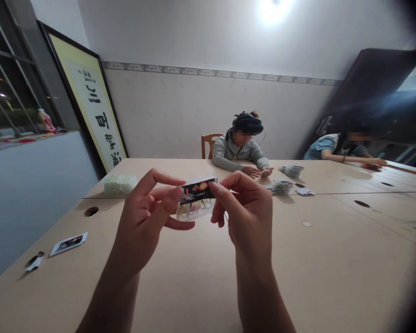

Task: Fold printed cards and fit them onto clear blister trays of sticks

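Observation:
Between my two hands, above the table, is a small clear packet of fish hooks with a black printed header card. My left hand grips the left end, thumb on the front and fingers behind and below. My right hand pinches the upper right corner of the card between thumb and fingers. Several small hook-like shapes show through the clear lower part. The back of the packet is hidden from me.
The pale wooden table has cable holes. A stack of pale packets lies left; bundles of packets lie right. Nearer left are a printed packet and a small black-and-white scrap. One person sits opposite, another farther right.

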The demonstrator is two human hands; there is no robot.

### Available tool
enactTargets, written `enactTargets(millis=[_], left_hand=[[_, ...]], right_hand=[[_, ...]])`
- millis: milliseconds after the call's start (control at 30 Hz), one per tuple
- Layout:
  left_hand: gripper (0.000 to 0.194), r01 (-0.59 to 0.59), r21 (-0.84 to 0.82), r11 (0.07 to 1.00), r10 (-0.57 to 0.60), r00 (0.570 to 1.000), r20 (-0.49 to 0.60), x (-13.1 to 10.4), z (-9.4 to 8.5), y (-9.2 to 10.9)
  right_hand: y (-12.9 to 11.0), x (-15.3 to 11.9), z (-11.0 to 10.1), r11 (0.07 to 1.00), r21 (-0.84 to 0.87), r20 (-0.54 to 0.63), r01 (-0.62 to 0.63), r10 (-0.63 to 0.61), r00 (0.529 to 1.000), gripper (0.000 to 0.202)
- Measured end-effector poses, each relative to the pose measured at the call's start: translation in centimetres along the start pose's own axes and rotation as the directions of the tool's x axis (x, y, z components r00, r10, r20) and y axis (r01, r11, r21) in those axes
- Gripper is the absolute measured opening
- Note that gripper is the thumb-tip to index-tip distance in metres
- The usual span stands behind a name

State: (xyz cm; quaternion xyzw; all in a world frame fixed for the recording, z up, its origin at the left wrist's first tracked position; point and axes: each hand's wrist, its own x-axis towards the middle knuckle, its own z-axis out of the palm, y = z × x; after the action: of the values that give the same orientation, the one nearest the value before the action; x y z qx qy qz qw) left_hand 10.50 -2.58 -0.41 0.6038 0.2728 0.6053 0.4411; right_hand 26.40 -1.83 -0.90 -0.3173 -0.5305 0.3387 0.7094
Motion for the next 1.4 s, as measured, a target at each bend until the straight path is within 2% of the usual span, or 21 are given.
enactTargets(millis=[867,1400], left_hand=[[0.018,0.022,0.020,1.000,-0.022,1.000,-0.009,0.07,-0.05,0.22],[0.022,0.034,0.039,0.999,-0.032,0.999,-0.038,0.14,0.01,0.24]], right_hand=[[-0.25,0.11,-0.33,0.994,0.054,0.073,-0.097,0.093,0.993,0.030],[0.13,0.28,-0.32,0.993,0.059,0.082,-0.107,0.102,0.991,0.031]])
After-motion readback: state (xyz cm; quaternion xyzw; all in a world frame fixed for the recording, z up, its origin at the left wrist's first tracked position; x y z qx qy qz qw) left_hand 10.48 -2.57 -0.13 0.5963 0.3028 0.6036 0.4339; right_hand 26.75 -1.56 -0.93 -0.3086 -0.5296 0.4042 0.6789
